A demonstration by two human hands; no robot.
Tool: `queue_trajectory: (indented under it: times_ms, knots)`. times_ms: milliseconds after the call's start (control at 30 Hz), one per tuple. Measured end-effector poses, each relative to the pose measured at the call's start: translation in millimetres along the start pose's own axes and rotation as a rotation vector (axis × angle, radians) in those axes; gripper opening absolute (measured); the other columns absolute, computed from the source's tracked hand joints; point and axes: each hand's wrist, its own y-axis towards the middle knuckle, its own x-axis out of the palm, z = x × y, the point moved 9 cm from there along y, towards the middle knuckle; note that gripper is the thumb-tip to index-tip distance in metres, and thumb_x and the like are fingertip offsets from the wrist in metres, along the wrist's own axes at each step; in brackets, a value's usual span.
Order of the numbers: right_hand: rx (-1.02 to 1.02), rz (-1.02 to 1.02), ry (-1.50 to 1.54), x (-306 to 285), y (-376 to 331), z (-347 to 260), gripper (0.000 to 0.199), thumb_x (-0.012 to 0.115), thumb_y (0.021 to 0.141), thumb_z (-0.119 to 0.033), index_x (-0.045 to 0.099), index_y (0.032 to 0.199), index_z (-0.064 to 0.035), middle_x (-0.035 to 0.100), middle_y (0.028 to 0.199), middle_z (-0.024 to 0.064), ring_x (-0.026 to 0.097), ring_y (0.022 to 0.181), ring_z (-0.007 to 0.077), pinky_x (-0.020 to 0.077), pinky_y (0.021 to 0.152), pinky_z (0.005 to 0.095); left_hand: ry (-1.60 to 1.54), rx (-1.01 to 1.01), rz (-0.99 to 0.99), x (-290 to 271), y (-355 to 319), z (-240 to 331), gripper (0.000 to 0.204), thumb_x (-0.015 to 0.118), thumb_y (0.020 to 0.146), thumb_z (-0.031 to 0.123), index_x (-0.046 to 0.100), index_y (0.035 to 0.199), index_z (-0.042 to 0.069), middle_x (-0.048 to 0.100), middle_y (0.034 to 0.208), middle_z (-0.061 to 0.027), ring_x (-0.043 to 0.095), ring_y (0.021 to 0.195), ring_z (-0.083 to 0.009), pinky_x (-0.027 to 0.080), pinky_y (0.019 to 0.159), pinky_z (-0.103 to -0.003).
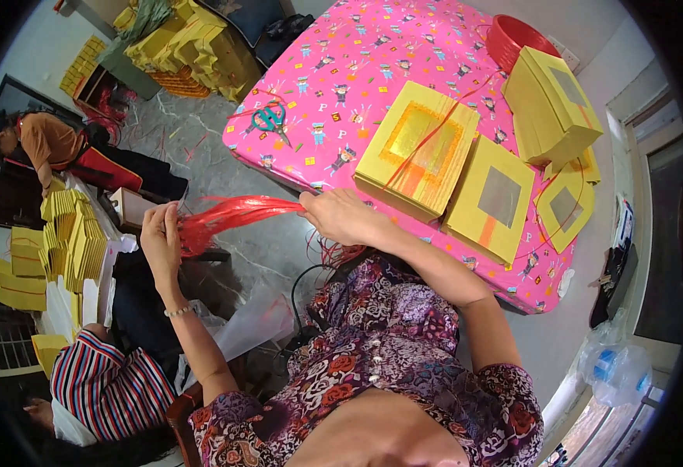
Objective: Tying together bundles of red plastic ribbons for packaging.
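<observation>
A bundle of thin red plastic strands [242, 210] stretches between my two hands above the gap beside the table. My right hand [343, 216] is closed round its gathered end, close to the table's near edge. At the loose, frayed end, my left hand [161, 237] is closed with its fingers against the strands. On the table nearest my right hand lie two stacks of flat yellow paper pieces, one with a gold foil panel [425, 138] and one with a grey square [501, 194]. Red strands trail over the gold one.
Teal-handled scissors [270, 119] lie on the pink patterned tablecloth [333, 78]. Further right stand a red round basket [516, 43] and a taller yellow stack [547, 105]. At left, two people, one in a striped top [115, 385], are beside folded yellow paper [73, 241].
</observation>
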Motion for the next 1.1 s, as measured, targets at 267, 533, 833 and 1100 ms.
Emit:
queue_trajectory:
  times_ms: [267,533,833,1100]
  knots:
    - [-0.128,0.04,-0.061,4.1,13.6,-51.1,0.013,0.052,0.077,-0.006,0.052,0.085,0.0049,0.06,0.067,0.0268,0.063,0.065,0.0416,0.0478,0.055,0.0498,-0.417,0.046,-0.453,119.5,-43.1,104.3,0.033,0.04,0.096,0.023,0.059,0.084,-0.001,0.059,0.08,-0.018,0.057,0.074,-0.036,0.044,0.067,-0.039]
    - [-0.171,-0.006,0.152,3.8,1.3,-33.0,0.029,0.047,0.094,-0.027,0.044,0.091,0.002,0.057,0.067,0.0224,0.058,0.068,0.0435,0.0421,0.057,0.0507,-0.119,0.433,0.115,71.2,-34.6,73.3,0.039,0.048,0.094,0.016,0.041,0.058,0.002,0.039,0.053,-0.0139,0.042,0.044,-0.027,0.03,0.043,-0.037]
    - [-0.096,-0.056,0.083,-7.5,-10.1,-10.5,0.029,0.046,0.095,-0.026,0.044,0.088,0.0018,0.055,0.062,0.0216,0.057,0.063,0.0418,0.0397,0.057,0.05,-0.033,-0.217,0.135,21.5,-2.3,-78.4,0.04,0.049,0.097,0.029,0.062,0.074,-0.001,0.057,0.064,-0.0072,0.052,0.06,-0.0143,0.042,0.057,-0.029]
    - [-0.189,0.099,-0.124,4.3,7.8,-43.8,0.01,0.051,0.078,-0.003,0.049,0.084,0.0044,0.06,0.063,0.0231,0.063,0.064,0.0399,0.045,0.053,0.048,-0.349,0.17,-0.098,49.8,-5.8,88.3,0.027,0.042,0.098,0.015,0.063,0.103,-0.001,0.064,0.102,-0.012,0.06,0.097,-0.0178,0.045,0.085,-0.031]
